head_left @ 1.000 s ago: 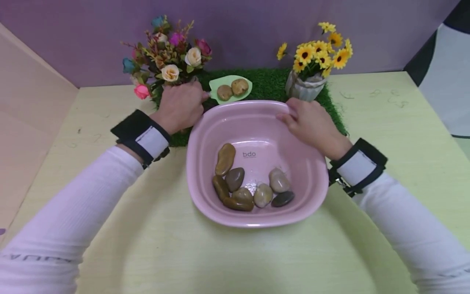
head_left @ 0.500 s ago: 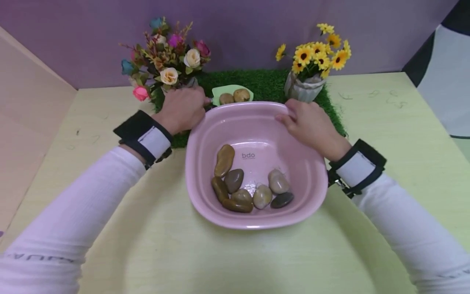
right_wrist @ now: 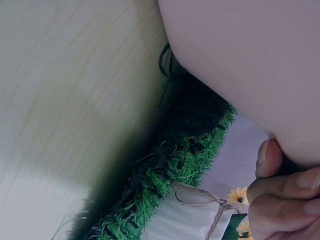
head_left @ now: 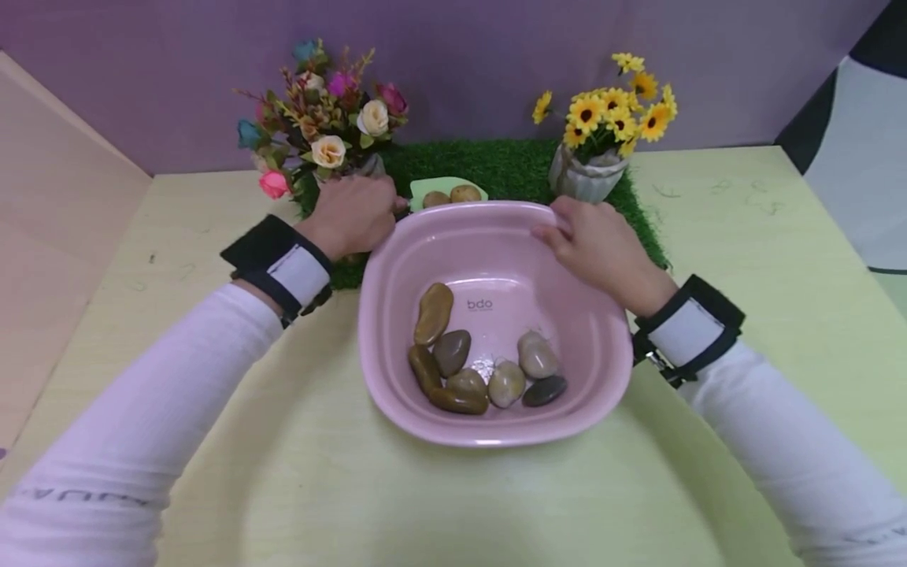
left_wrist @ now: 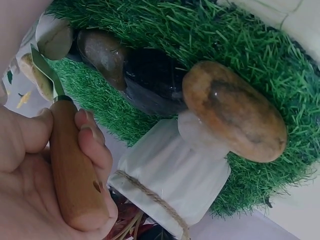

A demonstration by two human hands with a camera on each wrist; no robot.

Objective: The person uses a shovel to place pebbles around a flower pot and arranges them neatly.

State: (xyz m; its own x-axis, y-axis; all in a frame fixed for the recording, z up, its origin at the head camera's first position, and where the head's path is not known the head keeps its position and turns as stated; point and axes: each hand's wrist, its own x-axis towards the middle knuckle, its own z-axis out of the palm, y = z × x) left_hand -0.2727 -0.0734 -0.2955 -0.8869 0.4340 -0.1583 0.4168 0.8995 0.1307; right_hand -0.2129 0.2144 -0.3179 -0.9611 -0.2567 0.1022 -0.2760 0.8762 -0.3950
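In the left wrist view my left hand (left_wrist: 30,185) grips the wooden handle (left_wrist: 77,165) of a small trowel. Its pale green blade (head_left: 423,187) lies level behind the basin and carries two tan stones (head_left: 465,193); the basin's rim hides part of it. My right hand (head_left: 602,248) pinches the far right rim of a pink basin (head_left: 489,439), thumb inside and fingers outside. The basin tilts towards me. Along its near and left sides inside lie several smooth stones (head_left: 434,313), brown, grey and cream.
Behind the basin lies a strip of artificial grass (head_left: 496,161). Two flower pots stand on it, one with mixed roses (head_left: 329,150), one with yellow flowers (head_left: 588,175). Beside the left pot rest a brown stone (left_wrist: 235,110) and a black stone (left_wrist: 155,75). A purple wall closes the back.
The trowel's blade has sunk nearer the basin's far rim, so more of it and its stones is hidden. The right hand and the basin keep their place.
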